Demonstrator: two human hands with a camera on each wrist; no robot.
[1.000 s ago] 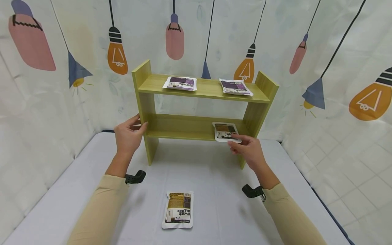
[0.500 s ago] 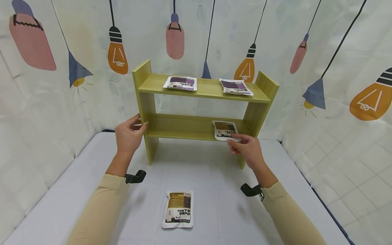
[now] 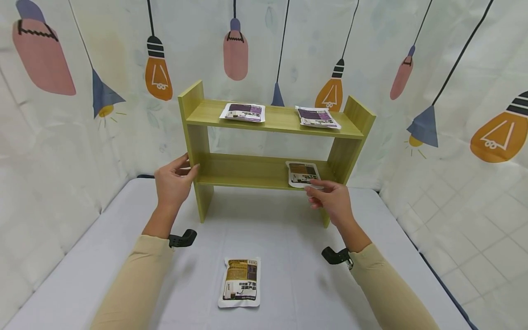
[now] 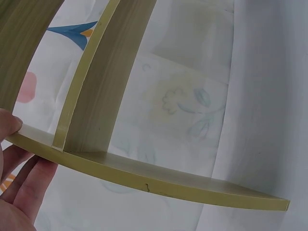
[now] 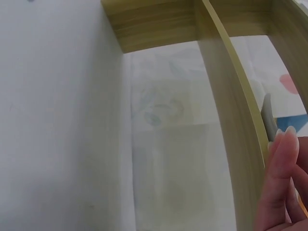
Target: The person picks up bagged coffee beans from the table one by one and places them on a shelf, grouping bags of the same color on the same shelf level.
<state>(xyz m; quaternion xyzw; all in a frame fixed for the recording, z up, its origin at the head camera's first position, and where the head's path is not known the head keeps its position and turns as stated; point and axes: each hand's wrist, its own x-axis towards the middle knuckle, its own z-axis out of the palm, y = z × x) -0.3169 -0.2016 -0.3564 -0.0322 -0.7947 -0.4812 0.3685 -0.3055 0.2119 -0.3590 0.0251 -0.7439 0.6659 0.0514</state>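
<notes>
A wooden two-tier shelf [image 3: 247, 168] stands on the white-covered table. My left hand [image 3: 172, 183] grips its left side panel [image 4: 159, 186], thumb on the inner face and fingers on the outside. On the right part of the lower board lies a flat white pouch with a brown and black label [image 3: 303, 172]. My right hand [image 3: 335, 201] pinches that pouch by its near right corner, at the board's front edge. In the right wrist view only a thin sliver of the pouch [image 5: 268, 115] shows beside the fingertips; the rest is hidden.
Two white pouches with purple labels lie on the upper board, a left one [image 3: 243, 112] and a right one [image 3: 317, 118]. Another brown-label pouch [image 3: 240, 283] lies on the table [image 3: 284, 270] between my forearms. A printed curtain [image 3: 264, 55] hangs behind the shelf.
The brown-label pouch has slid slightly farther back on the lower board, my right hand and wrist shifting a little left with it. My left hand holds the side panel as before.
</notes>
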